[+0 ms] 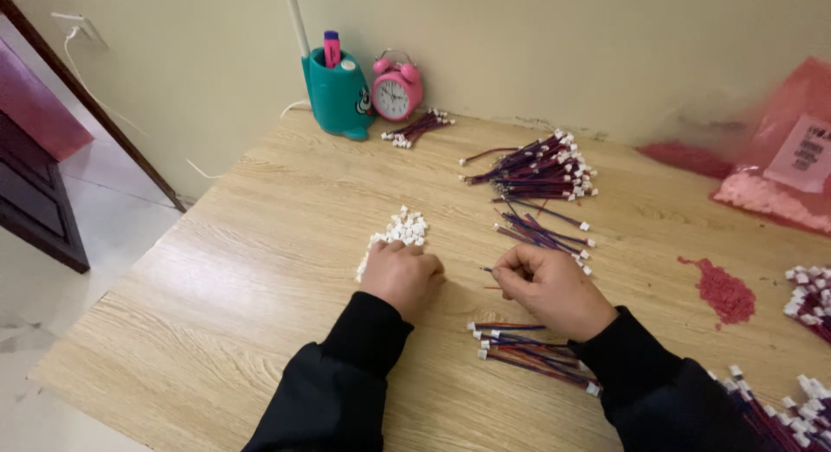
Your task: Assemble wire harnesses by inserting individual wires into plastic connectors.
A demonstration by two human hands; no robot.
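Left hand [402, 276]: knuckles up, fingers curled together, tips on near edge of white connector pile [396, 234] at table centre.
Right hand [550, 287]: palm down, thumb and forefinger pinching thin wire [490, 270].
Wire: long axis roughly level, free end pointing left toward left hand.

Connectors [400, 229] left of wire bundle [537, 168]

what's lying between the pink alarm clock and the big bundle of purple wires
In the head view, a small bunch of purple wires with white plugs lies between the pink alarm clock and the big bundle.
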